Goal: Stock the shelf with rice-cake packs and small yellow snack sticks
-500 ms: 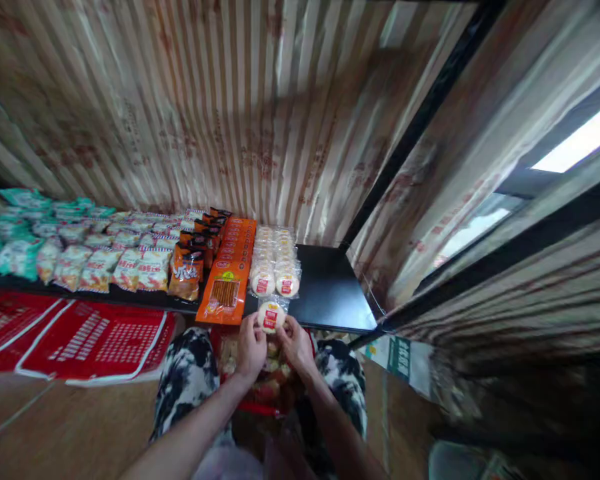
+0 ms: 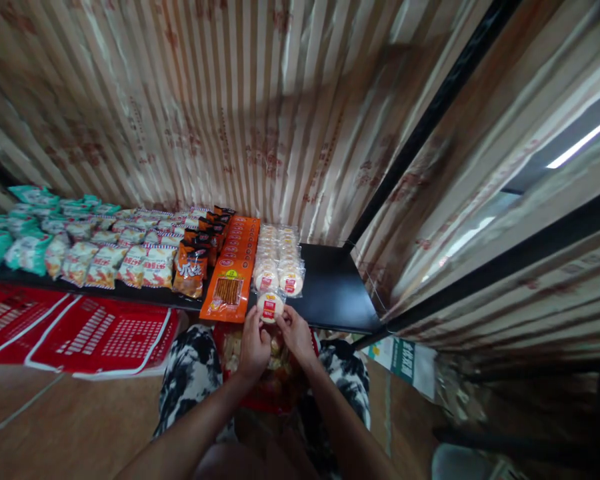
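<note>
Between my two hands is a round, pale packaged snack [image 2: 270, 307] with a red label, in a clear wrapper. My left hand [image 2: 255, 341] pinches its left edge and my right hand [image 2: 296, 335] its lower right edge. It is held at the front edge of the black shelf [image 2: 330, 287], right in front of two rows of the same round snacks [image 2: 291, 280]. Left of these lies a long orange packet [image 2: 229, 283] with brown sticks in its window. Below my hands, a red basket [image 2: 267, 404] of wrapped goods sits between my knees.
Further left on the shelf stand orange-black bags [image 2: 189, 270], white snack bags [image 2: 157, 267] and teal bags [image 2: 30, 253]. Red baskets [image 2: 110, 337] are under the shelf's left part. A black post [image 2: 405, 167] rises at the right, before a striped curtain [image 2: 260, 120].
My hands have brought the round snack slightly forward and up, closer to the left row, so it now overlaps the front of that row. The view has shifted a little.
</note>
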The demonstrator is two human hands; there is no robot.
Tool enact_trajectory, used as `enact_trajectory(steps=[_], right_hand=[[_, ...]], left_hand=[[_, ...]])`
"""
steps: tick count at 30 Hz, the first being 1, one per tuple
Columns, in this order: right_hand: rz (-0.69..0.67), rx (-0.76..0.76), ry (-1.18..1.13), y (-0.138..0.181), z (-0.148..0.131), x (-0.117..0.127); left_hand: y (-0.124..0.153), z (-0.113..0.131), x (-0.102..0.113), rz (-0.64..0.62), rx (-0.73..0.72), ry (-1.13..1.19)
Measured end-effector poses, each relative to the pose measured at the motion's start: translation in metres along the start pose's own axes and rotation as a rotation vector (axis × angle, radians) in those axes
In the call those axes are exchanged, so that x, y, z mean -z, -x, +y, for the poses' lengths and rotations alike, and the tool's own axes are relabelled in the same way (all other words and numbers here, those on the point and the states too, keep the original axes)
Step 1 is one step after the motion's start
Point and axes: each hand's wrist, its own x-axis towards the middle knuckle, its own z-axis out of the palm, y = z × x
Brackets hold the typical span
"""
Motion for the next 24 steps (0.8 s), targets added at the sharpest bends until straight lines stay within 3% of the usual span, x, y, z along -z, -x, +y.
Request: enact_trajectory(steps=[8, 18, 24], right_hand=[[0.049, -0.031, 0.021, -0.011, 0.0, 0.007], [0.127, -0.055, 0.07, -0.018, 0.008, 0.038], [0.109, -0.067, 0.002, -0.027, 0.022, 0.04]], left_hand=[[-0.006, 0.012, 0.0, -0.106, -0.053, -0.159], [-0.017, 0.029, -0.02, -0.263, -0.127, -0.278], [-0.025, 0.029, -0.027, -0.353, -0.144, -0.336]])
